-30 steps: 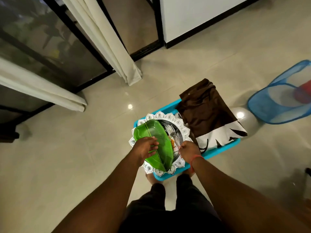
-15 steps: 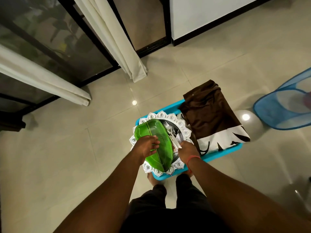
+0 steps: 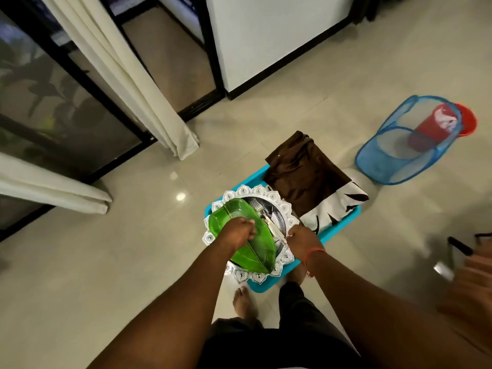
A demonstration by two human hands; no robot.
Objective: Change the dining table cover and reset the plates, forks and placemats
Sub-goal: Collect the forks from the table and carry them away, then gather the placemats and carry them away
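Your left hand [image 3: 238, 230] curls its fingers over the near-left rim of the green leaf-shaped plate [image 3: 245, 234], a glossy, translucent plastic piece with a raised midrib, tilted up on its edge. Your right hand [image 3: 300, 239] is closed around the handles of the forks [image 3: 266, 218], thin bright metal, with their tines pointing to the far side. A red thread circles that wrist.

Both plate and forks sit over the silver placemats [image 3: 286, 209], round and shiny with scalloped, embossed petal edges. These lie in the near-left end of a turquoise plastic basket [image 3: 343, 223] with a smooth squared rim. The far-right end of the basket holds a folded brown table cover [image 3: 306, 174], soft and wrinkled, spilling over the far rim, with a white cloth printed in black [image 3: 335, 206] under it.

The basket stands on glossy pale floor tiles [image 3: 80, 262], with your bare feet just beside its near edge. Open floor spreads to the left and near left. Cream curtains [image 3: 127, 75] hang at the far left against dark-framed glass doors. To the far right a blue mesh hamper [image 3: 404, 145] lies tipped over, well apart from the basket, with something red beside it. At the right edge the view is blurred.
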